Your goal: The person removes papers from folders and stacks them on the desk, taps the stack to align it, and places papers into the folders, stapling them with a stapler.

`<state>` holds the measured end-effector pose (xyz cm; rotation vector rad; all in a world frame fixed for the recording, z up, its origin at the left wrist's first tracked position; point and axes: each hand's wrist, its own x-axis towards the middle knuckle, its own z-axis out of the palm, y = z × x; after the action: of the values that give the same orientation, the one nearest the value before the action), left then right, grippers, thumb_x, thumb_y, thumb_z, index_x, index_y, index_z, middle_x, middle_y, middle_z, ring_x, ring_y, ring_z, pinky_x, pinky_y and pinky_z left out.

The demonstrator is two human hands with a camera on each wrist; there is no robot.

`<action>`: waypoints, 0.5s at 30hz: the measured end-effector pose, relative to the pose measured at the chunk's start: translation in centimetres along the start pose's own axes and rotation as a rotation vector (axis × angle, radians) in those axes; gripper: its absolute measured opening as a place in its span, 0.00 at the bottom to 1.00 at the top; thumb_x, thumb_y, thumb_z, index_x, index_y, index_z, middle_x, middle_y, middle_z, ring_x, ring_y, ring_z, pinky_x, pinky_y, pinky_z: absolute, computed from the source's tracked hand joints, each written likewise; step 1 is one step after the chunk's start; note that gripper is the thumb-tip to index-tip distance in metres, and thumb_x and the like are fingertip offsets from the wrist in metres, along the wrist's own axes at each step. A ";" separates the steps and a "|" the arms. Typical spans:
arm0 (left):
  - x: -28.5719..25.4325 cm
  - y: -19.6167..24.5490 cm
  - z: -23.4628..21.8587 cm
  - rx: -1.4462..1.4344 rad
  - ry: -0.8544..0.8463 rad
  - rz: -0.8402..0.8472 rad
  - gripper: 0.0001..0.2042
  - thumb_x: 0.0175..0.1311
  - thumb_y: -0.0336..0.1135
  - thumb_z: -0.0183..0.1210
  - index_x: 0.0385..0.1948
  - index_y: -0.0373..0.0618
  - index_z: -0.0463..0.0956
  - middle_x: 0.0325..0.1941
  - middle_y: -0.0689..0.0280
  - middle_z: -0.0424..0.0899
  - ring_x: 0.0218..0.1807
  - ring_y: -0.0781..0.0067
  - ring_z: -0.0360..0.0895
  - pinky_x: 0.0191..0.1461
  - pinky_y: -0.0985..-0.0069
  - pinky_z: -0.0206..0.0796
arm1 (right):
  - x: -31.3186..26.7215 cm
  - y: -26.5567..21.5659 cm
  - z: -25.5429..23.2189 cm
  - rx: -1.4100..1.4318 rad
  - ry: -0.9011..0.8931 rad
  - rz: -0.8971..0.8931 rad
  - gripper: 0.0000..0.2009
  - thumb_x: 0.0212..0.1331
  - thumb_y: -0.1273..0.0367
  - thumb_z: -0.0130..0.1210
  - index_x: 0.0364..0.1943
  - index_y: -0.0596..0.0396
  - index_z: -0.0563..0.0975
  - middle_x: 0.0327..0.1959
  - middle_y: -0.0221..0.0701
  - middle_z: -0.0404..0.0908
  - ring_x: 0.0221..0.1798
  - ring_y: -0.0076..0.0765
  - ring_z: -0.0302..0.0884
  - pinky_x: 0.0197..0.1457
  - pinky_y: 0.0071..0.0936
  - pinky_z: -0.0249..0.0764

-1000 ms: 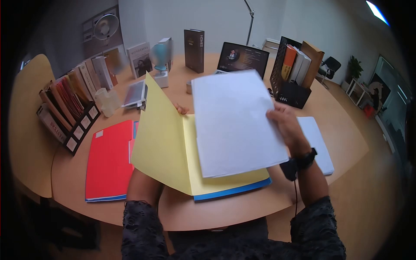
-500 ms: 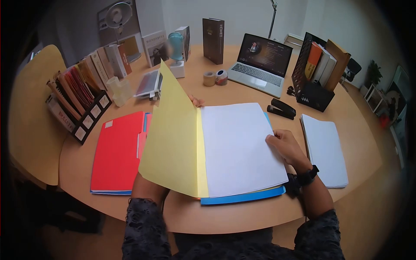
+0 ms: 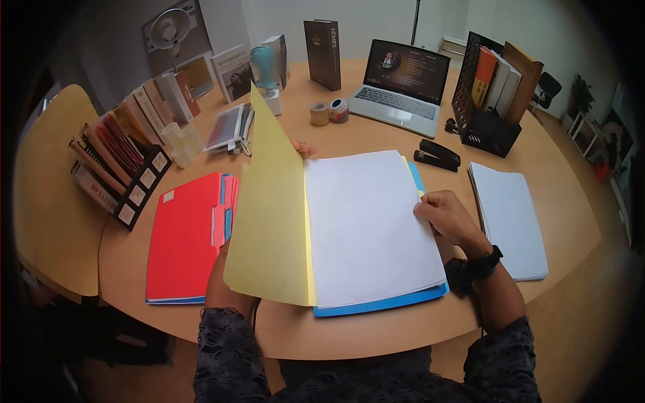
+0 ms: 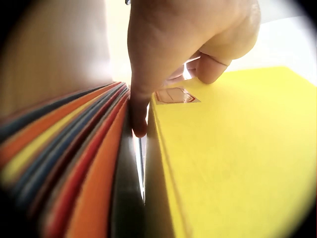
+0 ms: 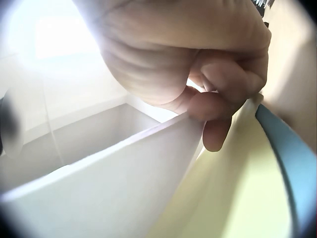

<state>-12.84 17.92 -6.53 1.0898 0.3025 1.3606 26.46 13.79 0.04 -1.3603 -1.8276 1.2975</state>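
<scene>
Wood table (image 3: 289, 336): right hand (image 3: 447, 216) pinches right edge of white papers (image 3: 369, 225); left hand (image 4: 185, 42) touches raised yellow cover (image 3: 274, 221), can't tell grip.

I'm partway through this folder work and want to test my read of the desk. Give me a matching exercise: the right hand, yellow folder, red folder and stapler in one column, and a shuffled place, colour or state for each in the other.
Column one
1) right hand
2) yellow folder
3) red folder
4) stapler

Column two
A) cover raised
B) black
C) pinching the edge of the white sheets
D) lying to the left of the left forearm

Right pairs: 1-C, 2-A, 3-D, 4-B
</scene>
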 end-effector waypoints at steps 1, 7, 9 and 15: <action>0.1 -0.3 -0.4 0.029 -0.030 0.024 0.09 0.66 0.32 0.58 0.46 0.45 0.76 0.51 0.66 0.78 0.72 0.64 0.62 0.75 0.66 0.52 | -0.2 -0.3 0.0 -0.005 -0.018 0.017 0.11 0.61 0.66 0.56 0.27 0.60 0.78 0.17 0.24 0.69 0.17 0.17 0.62 0.19 0.20 0.56; 0.6 0.1 -2.7 -0.001 -0.159 -0.038 0.09 0.69 0.33 0.55 0.47 0.46 0.75 0.54 0.65 0.77 0.72 0.61 0.63 0.75 0.66 0.52 | -0.6 -1.0 -0.2 -0.041 -0.086 0.050 0.11 0.63 0.65 0.54 0.28 0.59 0.78 0.16 0.25 0.72 0.16 0.18 0.66 0.18 0.19 0.58; 0.5 0.3 -1.4 0.006 -0.197 -0.052 0.09 0.69 0.33 0.54 0.47 0.46 0.75 0.54 0.65 0.77 0.71 0.60 0.63 0.75 0.66 0.52 | -0.6 -1.0 -0.3 -0.047 -0.095 0.060 0.12 0.63 0.65 0.54 0.28 0.59 0.79 0.16 0.26 0.72 0.16 0.18 0.66 0.17 0.18 0.59; 0.9 0.2 -1.4 0.042 -0.143 0.018 0.09 0.69 0.35 0.54 0.48 0.48 0.75 0.54 0.64 0.78 0.70 0.61 0.66 0.75 0.66 0.52 | -0.6 -1.1 -0.2 -0.080 -0.100 0.074 0.11 0.62 0.65 0.54 0.28 0.58 0.79 0.15 0.27 0.73 0.15 0.17 0.66 0.16 0.17 0.58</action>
<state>-13.75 19.27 -6.79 1.2206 0.2177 1.2899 26.38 13.31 1.19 -1.4409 -1.9312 1.3653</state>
